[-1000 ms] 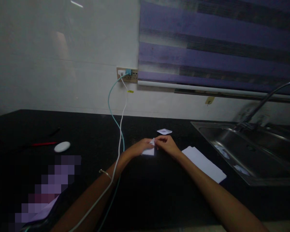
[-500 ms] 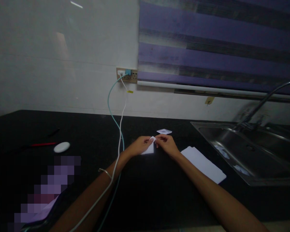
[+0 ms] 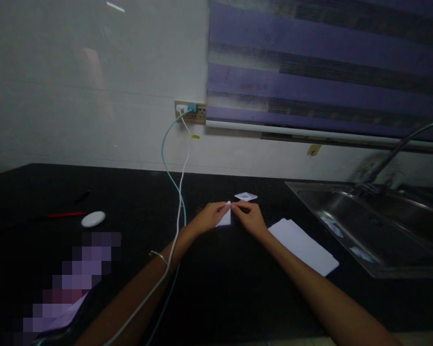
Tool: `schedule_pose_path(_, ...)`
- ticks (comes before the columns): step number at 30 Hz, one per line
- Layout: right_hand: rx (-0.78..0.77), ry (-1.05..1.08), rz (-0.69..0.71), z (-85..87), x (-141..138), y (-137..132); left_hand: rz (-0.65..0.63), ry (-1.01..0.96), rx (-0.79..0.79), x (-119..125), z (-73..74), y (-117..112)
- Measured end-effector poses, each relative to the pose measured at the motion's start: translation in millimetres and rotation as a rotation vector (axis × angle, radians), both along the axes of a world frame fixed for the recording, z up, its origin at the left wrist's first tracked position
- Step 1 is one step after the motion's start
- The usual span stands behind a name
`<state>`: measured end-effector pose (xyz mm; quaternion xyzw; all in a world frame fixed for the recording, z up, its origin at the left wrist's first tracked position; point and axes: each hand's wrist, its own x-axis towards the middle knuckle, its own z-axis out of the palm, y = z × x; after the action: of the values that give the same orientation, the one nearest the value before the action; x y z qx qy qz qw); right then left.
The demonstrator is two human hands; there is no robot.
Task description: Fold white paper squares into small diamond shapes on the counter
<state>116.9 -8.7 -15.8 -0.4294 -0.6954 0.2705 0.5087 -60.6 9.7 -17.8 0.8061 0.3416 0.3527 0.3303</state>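
Note:
A small piece of folded white paper (image 3: 224,220) is held above the dark counter, its narrow tip pointing up. My left hand (image 3: 210,215) is closed on its left side, the thumb lying near the tip. From the other side, the pinched fingertips of my right hand (image 3: 250,217) meet the paper's upper right edge. Just beyond the hands lies a folded paper diamond (image 3: 246,196). A stack of white paper sheets (image 3: 303,247) rests on the counter, partly covered by my right forearm.
A steel sink (image 3: 368,240) with a faucet (image 3: 393,156) is at the right. White (image 3: 181,192) and teal cables (image 3: 163,149) run from a wall socket (image 3: 201,114) across my left forearm. A white oval object (image 3: 93,219) and a red stick-like object (image 3: 67,215) lie left.
The folded paper has turned slightly more upright, and less of it shows below my left hand. My right fingers have straightened a little along its edge.

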Motion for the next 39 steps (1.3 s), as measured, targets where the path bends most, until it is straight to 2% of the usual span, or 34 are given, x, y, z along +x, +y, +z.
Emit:
schedule_pose_path(8, 0.102, -0.096, 0.111, 7.8, 2, -5, -0.057, -0.072, -0.011, 1, 0.7, -1)
schedule_pose_path(15, 0.138, -0.169, 0.070, 9.1, 4, -5, -0.078, -0.013, -0.062, -1, 7.5, -7)
schedule_pose_path(21, 0.076, -0.099, 0.105, 8.5, 11, 2, -0.072, 0.014, -0.095, -6, 12.2, -8)
schedule_pose_path(28, -0.136, 0.110, 0.126, 2.7, 11, 7, -0.124, 0.012, -0.069, -8, 16.5, -11)
schedule_pose_path(32, -0.156, 0.135, 0.100, 6.5, 6, 3, -0.137, 0.059, -0.035, -8, 16.4, -12)
schedule_pose_path(35, -0.167, 0.116, 0.064, 8.3, 4, 0, -0.092, 0.068, -0.039, -7, 14.9, -11)
schedule_pose_path(37, -0.170, 0.111, 0.041, 7.0, 4, 0, -0.058, 0.027, -0.063, -5, 12.7, -11)
schedule_pose_path(39, -0.167, 0.117, 0.031, 4.4, 3, 0, -0.077, -0.057, -0.123, -1, 9.2, -10)
